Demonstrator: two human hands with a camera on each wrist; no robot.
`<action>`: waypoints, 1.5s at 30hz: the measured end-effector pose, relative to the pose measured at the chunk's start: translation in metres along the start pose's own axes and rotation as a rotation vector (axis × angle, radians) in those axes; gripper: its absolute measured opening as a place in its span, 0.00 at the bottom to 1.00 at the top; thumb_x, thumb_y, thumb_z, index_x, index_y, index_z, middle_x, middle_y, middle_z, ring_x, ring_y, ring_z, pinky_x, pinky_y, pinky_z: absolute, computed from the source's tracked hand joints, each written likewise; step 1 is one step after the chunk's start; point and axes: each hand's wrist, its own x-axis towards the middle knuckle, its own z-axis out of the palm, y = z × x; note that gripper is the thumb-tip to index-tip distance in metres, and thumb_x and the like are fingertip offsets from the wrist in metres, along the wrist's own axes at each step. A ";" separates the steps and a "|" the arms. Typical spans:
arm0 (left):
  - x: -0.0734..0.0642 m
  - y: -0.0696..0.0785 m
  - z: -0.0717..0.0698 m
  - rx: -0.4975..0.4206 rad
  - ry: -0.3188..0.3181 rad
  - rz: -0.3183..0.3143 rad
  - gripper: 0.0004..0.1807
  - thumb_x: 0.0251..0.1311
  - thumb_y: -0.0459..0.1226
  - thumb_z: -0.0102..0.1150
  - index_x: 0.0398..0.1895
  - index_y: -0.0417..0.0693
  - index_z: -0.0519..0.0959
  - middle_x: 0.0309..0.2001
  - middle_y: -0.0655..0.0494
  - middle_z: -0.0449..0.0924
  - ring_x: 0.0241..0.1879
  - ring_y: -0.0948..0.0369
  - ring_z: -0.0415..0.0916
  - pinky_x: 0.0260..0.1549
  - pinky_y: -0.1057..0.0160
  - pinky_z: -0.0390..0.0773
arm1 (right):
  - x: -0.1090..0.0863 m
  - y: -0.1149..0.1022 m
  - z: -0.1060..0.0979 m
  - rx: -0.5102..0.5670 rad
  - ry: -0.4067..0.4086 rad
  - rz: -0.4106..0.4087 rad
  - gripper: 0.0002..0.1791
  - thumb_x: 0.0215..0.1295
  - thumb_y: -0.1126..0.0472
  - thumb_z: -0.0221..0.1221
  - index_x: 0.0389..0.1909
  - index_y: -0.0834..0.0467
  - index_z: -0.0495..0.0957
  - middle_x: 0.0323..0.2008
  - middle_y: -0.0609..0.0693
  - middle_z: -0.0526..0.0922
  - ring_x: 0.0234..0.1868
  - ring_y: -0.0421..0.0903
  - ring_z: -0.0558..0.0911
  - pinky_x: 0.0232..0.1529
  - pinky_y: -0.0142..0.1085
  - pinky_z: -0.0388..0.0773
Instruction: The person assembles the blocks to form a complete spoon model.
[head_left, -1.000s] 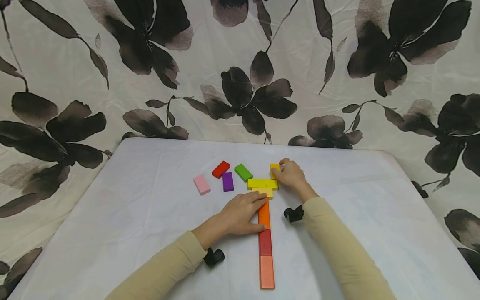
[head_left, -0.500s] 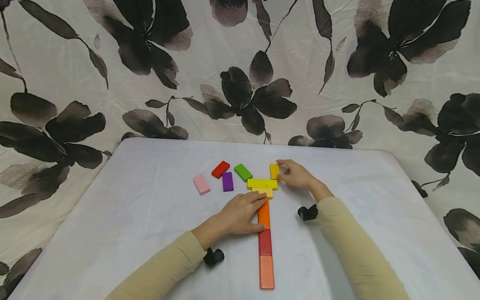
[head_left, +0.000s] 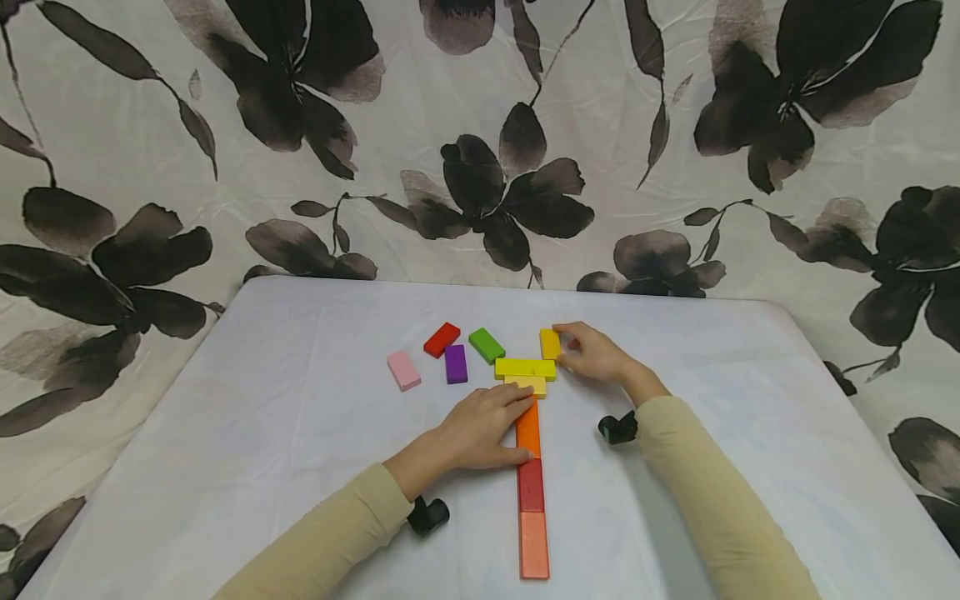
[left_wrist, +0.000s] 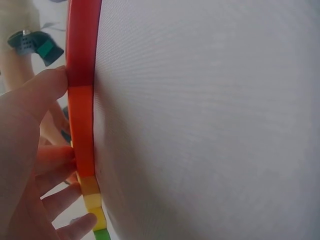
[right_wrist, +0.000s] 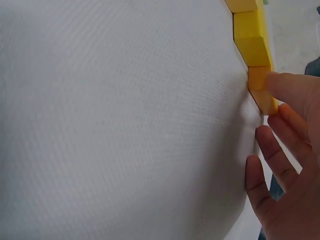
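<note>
- One white worktop (head_left: 300, 400): carries every block.
- Left hand (head_left: 480, 429): fingers extended and spread, touching the orange block (head_left: 528, 437) without closing round it.
- Right hand (head_left: 600, 354): thumb and forefinger parted, tips against the right side of the amber block (head_left: 550, 344).
- Yellow bar (head_left: 525, 369): lies crosswise beyond the orange block.
- Amber block: lies on the worktop, touching the yellow bar's far side at its right end.

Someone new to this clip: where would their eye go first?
Probably to the large dark flowers on the pale backdrop behind the white table. Next, the line of coloured blocks along the table's middle, with the left grip touching its orange block and the right grip at the golden-yellow block on its far end.
</note>
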 end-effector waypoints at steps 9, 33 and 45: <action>0.000 0.000 0.000 0.001 0.006 0.006 0.41 0.51 0.59 0.57 0.66 0.48 0.64 0.66 0.55 0.61 0.66 0.56 0.58 0.62 0.54 0.62 | 0.003 0.004 0.004 -0.026 -0.003 0.021 0.33 0.61 0.59 0.56 0.67 0.59 0.59 0.61 0.59 0.66 0.54 0.53 0.71 0.57 0.47 0.69; 0.013 -0.012 -0.011 -0.212 0.128 -0.061 0.29 0.54 0.49 0.60 0.60 0.50 0.71 0.57 0.55 0.73 0.57 0.57 0.69 0.57 0.55 0.69 | 0.004 0.004 0.004 -0.013 -0.017 0.043 0.33 0.61 0.58 0.57 0.67 0.57 0.59 0.62 0.57 0.66 0.55 0.53 0.71 0.59 0.47 0.67; 0.028 -0.045 -0.031 -0.226 0.296 -0.298 0.27 0.51 0.47 0.65 0.56 0.49 0.75 0.51 0.53 0.76 0.48 0.57 0.73 0.48 0.58 0.76 | 0.003 0.004 0.004 -0.009 -0.017 0.047 0.33 0.62 0.58 0.56 0.67 0.58 0.58 0.62 0.57 0.65 0.55 0.53 0.70 0.60 0.47 0.66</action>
